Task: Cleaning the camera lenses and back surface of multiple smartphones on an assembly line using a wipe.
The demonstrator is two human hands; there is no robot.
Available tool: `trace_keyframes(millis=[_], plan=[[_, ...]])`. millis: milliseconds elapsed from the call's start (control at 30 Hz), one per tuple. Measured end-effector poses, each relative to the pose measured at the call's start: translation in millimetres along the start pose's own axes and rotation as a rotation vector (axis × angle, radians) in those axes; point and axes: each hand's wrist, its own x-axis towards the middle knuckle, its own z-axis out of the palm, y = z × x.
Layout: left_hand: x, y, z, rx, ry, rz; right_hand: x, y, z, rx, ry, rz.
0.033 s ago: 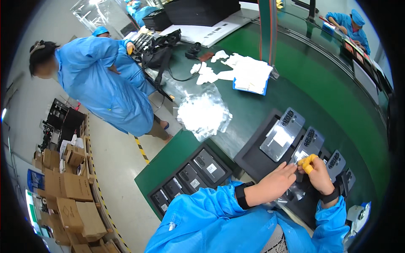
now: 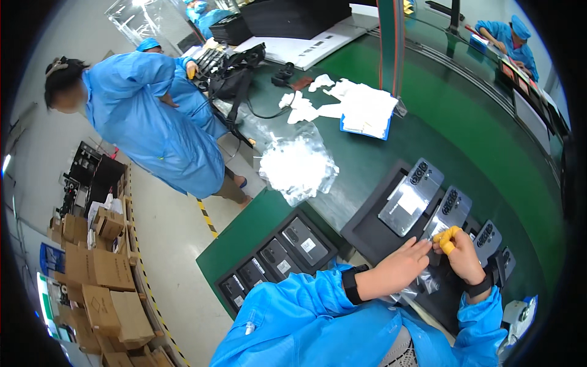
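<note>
My left hand [image 2: 402, 264] reaches over a black tray [image 2: 374, 235], its fingers drawn together at the lower end of a grey smartphone [image 2: 451, 207] with a column of camera lenses. My right hand [image 2: 463, 258], with yellow finger covers on the thumb and a finger, is closed in a pinch at the same end, close to the left fingertips. Whatever lies between the fingers is too small or hidden. A silver smartphone [image 2: 411, 199] with a white label sits left of them, and another smartphone [image 2: 487, 240] to the right. Crumpled clear film [image 2: 428, 281] lies beneath my hands.
On the left stands a second tray [image 2: 333, 248] of dark, labelled phones. Farther off are a plastic bag [image 2: 298, 168] of white pieces, a blue box [image 2: 386, 136] under white sheets and a black bag [image 2: 229, 82]. A person in blue [image 2: 143, 116] stands left; others work farther away.
</note>
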Motion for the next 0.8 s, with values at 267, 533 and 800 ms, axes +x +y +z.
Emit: trace_keyframes(millis=[267, 533, 800], plan=[[2, 11, 15, 0.059, 0.078, -0.102, 36, -68, -115, -0.065, 0.423, -0.286], [-1, 2, 23, 0.015, 0.117, -0.064, 38, -122, -161, -0.279, 0.542, -0.487], [-16, 35, -55, -0.271, 0.553, 0.059, -19, -129, -16, -0.245, -0.28, -0.078]])
